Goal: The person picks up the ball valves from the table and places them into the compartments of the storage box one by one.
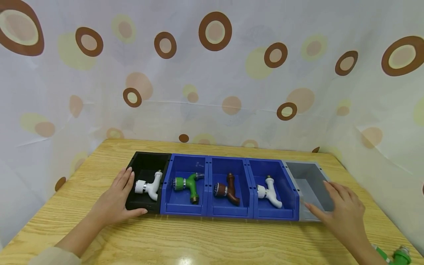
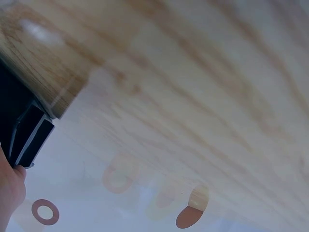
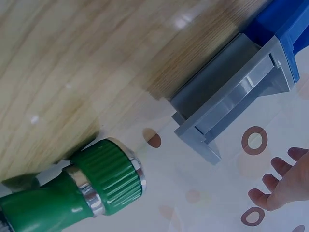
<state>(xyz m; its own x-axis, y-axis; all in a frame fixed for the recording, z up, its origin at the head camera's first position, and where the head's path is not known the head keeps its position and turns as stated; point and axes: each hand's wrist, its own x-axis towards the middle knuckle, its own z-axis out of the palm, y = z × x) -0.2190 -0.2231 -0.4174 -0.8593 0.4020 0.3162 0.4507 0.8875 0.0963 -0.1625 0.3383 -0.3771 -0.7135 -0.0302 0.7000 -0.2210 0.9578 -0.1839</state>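
Note:
My left hand point(image 1: 114, 198) lies along the left side of a black bin point(image 1: 143, 206), its thumb stretched out by the bin's front. Inside that bin is a white faucet point(image 1: 153, 187). My right hand point(image 1: 346, 211) is spread at the right end of the row, by a grey bin point(image 1: 306, 184); the right wrist view shows its fingers point(image 3: 270, 183) apart from the grey bin point(image 3: 231, 104). Between the hands, blue bins hold a green faucet point(image 1: 190, 186), a brown faucet point(image 1: 230, 189) and another white faucet point(image 1: 271, 193). No faucet is visible in the grey bin.
The bins stand side by side on a wood-grain table point(image 1: 205, 243). At the table's lower right lies another green faucet point(image 1: 401, 255), seen close up as a green faucet point(image 3: 108, 176) in the right wrist view. A patterned white curtain point(image 1: 212, 77) encloses the back and sides.

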